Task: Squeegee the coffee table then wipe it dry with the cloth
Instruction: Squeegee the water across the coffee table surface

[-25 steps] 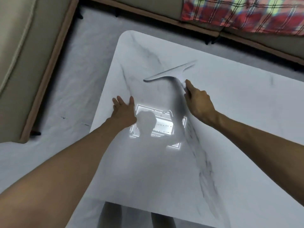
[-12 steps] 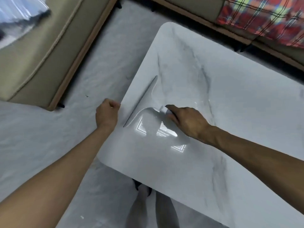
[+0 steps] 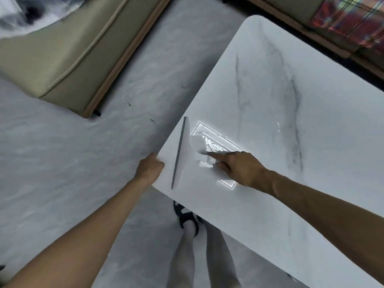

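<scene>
Now, grip of right hand [image 3: 245,171] around squeegee [image 3: 182,152], of left hand [image 3: 150,169] on coffee table [image 3: 270,59] edge.

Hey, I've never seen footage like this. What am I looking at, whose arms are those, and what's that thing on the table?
There is no machine here. These are a person's own two arms, filmed by one wide-angle camera worn on their head and looking down. The white, marble-patterned coffee table fills the right side. The right hand grips a squeegee, whose dark blade rests on the tabletop near the edge. The left hand holds the table's edge. The bright rectangle beside the squeegee looks like a lamp's reflection in the glossy top.
</scene>
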Demonstrator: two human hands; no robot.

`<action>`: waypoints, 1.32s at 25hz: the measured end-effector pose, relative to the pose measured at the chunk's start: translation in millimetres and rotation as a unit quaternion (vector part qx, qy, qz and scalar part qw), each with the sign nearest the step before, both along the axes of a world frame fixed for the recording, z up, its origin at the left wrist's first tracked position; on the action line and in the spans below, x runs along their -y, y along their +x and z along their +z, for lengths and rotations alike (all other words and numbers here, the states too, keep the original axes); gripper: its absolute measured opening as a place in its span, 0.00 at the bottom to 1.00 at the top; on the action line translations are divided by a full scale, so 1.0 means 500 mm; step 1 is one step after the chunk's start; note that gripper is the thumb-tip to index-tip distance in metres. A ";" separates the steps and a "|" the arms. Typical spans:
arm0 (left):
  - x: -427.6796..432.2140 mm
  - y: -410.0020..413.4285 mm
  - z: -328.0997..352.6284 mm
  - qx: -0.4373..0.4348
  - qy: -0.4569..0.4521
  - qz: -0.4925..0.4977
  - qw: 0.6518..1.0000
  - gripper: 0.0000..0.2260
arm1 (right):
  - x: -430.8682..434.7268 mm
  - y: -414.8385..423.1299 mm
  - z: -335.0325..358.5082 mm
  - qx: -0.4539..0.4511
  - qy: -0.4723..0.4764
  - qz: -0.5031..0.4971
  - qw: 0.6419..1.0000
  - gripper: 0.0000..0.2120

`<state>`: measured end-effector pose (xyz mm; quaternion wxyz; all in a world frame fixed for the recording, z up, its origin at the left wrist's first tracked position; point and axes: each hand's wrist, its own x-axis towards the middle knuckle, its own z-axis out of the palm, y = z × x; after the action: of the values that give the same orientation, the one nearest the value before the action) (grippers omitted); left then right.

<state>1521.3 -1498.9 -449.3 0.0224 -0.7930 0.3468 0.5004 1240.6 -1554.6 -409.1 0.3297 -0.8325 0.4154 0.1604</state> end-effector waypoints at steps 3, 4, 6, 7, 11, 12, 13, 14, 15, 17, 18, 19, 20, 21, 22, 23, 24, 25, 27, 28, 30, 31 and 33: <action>0.003 0.005 0.010 -0.002 -0.011 -0.012 1.000 0.11 | 0.000 -0.128 0.043 -0.071 -0.009 -0.113 0.991 0.20; 0.004 0.007 0.015 -0.006 -0.015 -0.015 1.000 0.08 | -0.004 -0.163 0.059 -0.091 -0.013 -0.139 0.986 0.19; 0.003 0.014 0.021 -0.009 -0.019 -0.016 1.000 0.05 | -0.014 -0.190 0.083 -0.101 -0.028 -0.158 0.982 0.19; 0.002 0.019 0.023 -0.006 -0.023 -0.012 1.000 0.05 | -0.019 -0.178 0.091 -0.087 -0.032 -0.158 0.983 0.19; -0.013 0.039 0.017 0.043 -0.062 0.005 0.997 0.08 | -0.046 0.000 0.057 0.008 -0.009 -0.109 0.994 0.18; -0.018 0.045 0.013 0.060 -0.071 0.001 0.996 0.11 | -0.055 0.057 0.034 0.021 0.001 -0.089 0.996 0.17; -0.024 0.048 0.009 0.072 -0.074 -0.003 0.995 0.14 | -0.060 0.106 0.014 0.029 0.008 -0.070 0.997 0.17; -0.031 0.050 0.006 0.075 -0.075 -0.006 0.994 0.15 | -0.059 0.139 -0.001 0.030 0.009 -0.057 0.998 0.17; -0.039 0.049 0.000 0.074 -0.073 -0.007 0.995 0.13 | -0.052 0.153 -0.015 0.025 0.007 -0.055 0.998 0.17; -0.047 0.038 -0.009 0.068 -0.070 -0.004 0.995 0.15 | -0.026 0.131 -0.032 0.015 -0.003 -0.086 0.996 0.18; -0.050 0.028 -0.011 0.064 -0.067 -0.004 0.996 0.16 | -0.011 0.103 -0.036 0.012 -0.012 -0.104 0.994 0.17; -0.052 0.014 -0.014 0.067 -0.065 -0.010 0.996 0.14 | 0.002 0.068 -0.035 0.007 -0.022 -0.119 0.993 0.17; -0.051 -0.002 -0.014 0.079 -0.064 -0.014 0.995 0.14 | 0.010 0.029 -0.030 0.001 -0.032 -0.142 0.989 0.17; -0.048 -0.017 -0.013 0.097 -0.057 -0.019 0.994 0.13 | 0.015 -0.015 -0.023 -0.002 -0.037 -0.180 0.983 0.17; -0.045 -0.029 -0.012 0.115 -0.048 -0.021 0.992 0.12 | 0.017 -0.062 -0.016 -0.005 -0.038 -0.224 0.974 0.17; -0.043 -0.037 -0.009 0.124 -0.037 -0.021 0.991 0.12 | 0.015 -0.111 -0.008 -0.014 -0.038 -0.264 0.964 0.17; -0.041 -0.043 -0.006 0.126 -0.027 -0.020 0.991 0.12 | 0.010 -0.161 0.004 -0.030 -0.038 -0.294 0.955 0.18; -0.040 -0.046 -0.002 0.123 -0.016 -0.019 0.992 0.13 | 0.000 -0.207 0.018 -0.050 -0.038 -0.316 0.947 0.18; -0.039 -0.045 0.007 0.113 -0.013 -0.011 0.993 0.12 | -0.023 -0.267 0.049 -0.086 -0.044 -0.336 0.937 0.19; -0.040 -0.041 0.011 0.106 -0.024 0.004 0.994 0.11 | -0.034 -0.273 0.063 -0.090 -0.050 -0.335 0.937 0.19; -0.044 -0.026 0.018 0.088 -0.057 0.058 0.993 0.10 | -0.045 -0.233 0.075 -0.039 -0.040 -0.324 0.945 0.15; -0.048 -0.016 0.021 0.081 -0.071 0.089 0.990 0.11 | -0.045 -0.189 0.073 0.001 -0.024 -0.309 0.951 0.14; -0.062 0.012 0.027 0.086 -0.075 0.145 0.983 0.17 | -0.049 -0.064 0.048 0.051 0.005 -0.228 0.972 0.15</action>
<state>1527.2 -1468.2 -435.6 -0.0798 -0.8745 0.2617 0.4006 1208.7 -1530.2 -385.0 0.3823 -0.7211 0.5764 0.0402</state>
